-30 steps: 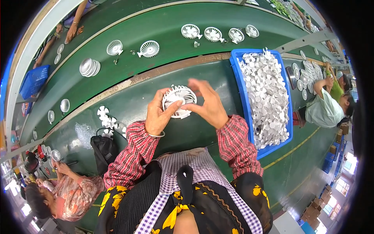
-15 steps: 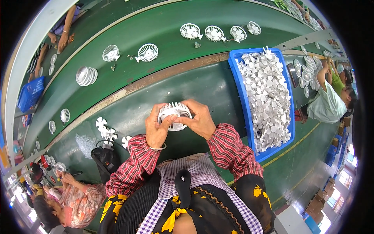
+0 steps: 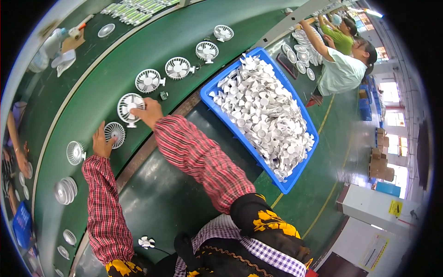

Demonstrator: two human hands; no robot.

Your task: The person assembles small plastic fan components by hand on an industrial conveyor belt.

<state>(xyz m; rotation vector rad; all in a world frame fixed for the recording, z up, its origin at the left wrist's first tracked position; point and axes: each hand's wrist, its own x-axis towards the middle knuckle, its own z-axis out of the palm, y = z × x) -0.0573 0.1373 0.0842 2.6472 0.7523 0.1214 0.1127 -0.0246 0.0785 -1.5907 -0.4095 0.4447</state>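
Both my arms reach forward to the left, over the green conveyor belt. My right hand (image 3: pixel 150 113) is closed on the rim of a round white fan housing (image 3: pixel 124 109), with white blades inside it. Its thumb and fingers pinch the side nearest me. Just nearer and to the left, my left hand (image 3: pixel 102 142) grips the edge of an open white fan cage (image 3: pixel 117 131), its thumb over the ribs. No blades show in that cage. Another bare cage (image 3: pixel 74 153) lies left of this hand.
Several bladed fan housings (image 3: pixel 178 68) line the belt (image 3: pixel 104 87) farther on, with small circuit parts (image 3: pixel 164 95) nearby. A blue crate (image 3: pixel 291 179) heaped with white blades stands right. Stacked cages (image 3: pixel 65 190) lie left. Co-workers (image 3: pixel 344 74) sit at the far right.
My hands have moved from in front of my body to the belt and separated. Earlier they held one white fan cage together; now each grips a separate piece. The view has turned.
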